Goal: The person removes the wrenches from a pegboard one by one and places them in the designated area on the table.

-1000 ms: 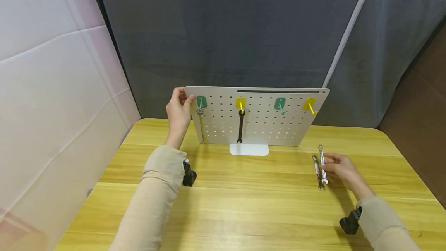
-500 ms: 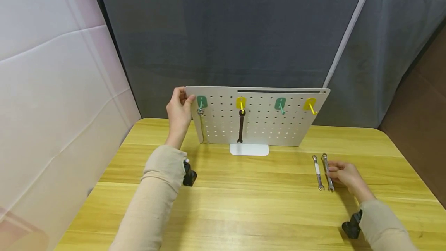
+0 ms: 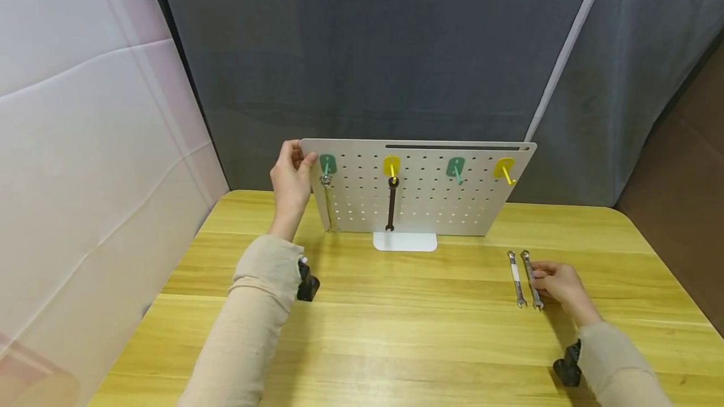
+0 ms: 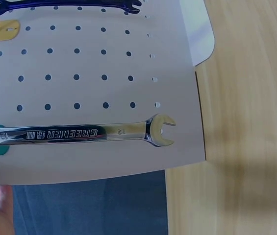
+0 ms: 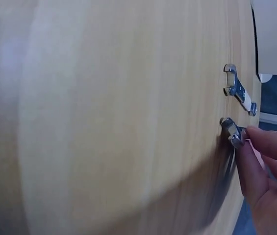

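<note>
My left hand (image 3: 291, 184) grips the upper left edge of a white pegboard (image 3: 430, 206) standing on the table. Beside that hand, a shiny combination wrench (image 4: 79, 134) hangs from a green hook (image 3: 327, 164). A dark wrench (image 3: 391, 206) hangs from the yellow hook (image 3: 391, 166) to its right. At the right of the table my right hand (image 3: 561, 282) pinches a silver combination wrench (image 3: 528, 264) between thumb and fingers, low over the wood. Just left of it lies another silver wrench (image 3: 515, 275) with a white label, roughly parallel.
Farther right on the pegboard, a green hook (image 3: 455, 168) and a yellow hook (image 3: 504, 169) carry nothing. The board's white foot (image 3: 405, 242) juts forward onto the wooden table (image 3: 384, 331). A dark grey curtain (image 3: 362, 49) rises behind.
My right hand has lowered its wrench to the table and shifted it slightly right, apart from the labelled wrench. My left hand stays on the pegboard.
</note>
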`<state>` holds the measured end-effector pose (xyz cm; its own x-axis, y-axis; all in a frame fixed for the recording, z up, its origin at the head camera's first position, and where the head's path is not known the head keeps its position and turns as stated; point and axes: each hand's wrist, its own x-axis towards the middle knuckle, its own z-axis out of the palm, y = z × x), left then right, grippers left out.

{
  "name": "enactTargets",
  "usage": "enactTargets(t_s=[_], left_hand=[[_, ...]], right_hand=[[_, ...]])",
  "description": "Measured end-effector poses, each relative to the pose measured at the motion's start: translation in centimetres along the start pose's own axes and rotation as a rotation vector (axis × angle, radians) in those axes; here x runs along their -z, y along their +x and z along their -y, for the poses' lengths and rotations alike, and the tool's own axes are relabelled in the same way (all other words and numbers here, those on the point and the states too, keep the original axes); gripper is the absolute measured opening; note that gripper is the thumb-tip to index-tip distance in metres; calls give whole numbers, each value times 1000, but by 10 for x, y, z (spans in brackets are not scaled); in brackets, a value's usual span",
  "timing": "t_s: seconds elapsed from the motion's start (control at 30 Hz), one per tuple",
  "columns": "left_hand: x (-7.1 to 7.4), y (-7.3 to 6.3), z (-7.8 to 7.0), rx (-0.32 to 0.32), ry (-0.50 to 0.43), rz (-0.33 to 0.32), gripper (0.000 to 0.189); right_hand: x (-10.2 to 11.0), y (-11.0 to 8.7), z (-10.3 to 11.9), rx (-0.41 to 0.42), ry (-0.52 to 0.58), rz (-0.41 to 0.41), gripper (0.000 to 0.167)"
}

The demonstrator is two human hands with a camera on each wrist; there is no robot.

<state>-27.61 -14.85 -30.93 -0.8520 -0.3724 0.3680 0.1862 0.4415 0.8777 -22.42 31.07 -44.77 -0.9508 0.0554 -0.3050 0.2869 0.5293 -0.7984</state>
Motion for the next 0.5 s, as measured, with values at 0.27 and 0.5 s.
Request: enactTargets(t_s=[0.27, 0.5], left_hand=[[-2, 0, 0, -4, 3, 0, 26], [-1, 0, 1, -9, 3, -8, 27]], right_hand=[[0, -1, 2, -11, -56, -48, 47], [1, 1, -1, -26, -36, -48, 46]])
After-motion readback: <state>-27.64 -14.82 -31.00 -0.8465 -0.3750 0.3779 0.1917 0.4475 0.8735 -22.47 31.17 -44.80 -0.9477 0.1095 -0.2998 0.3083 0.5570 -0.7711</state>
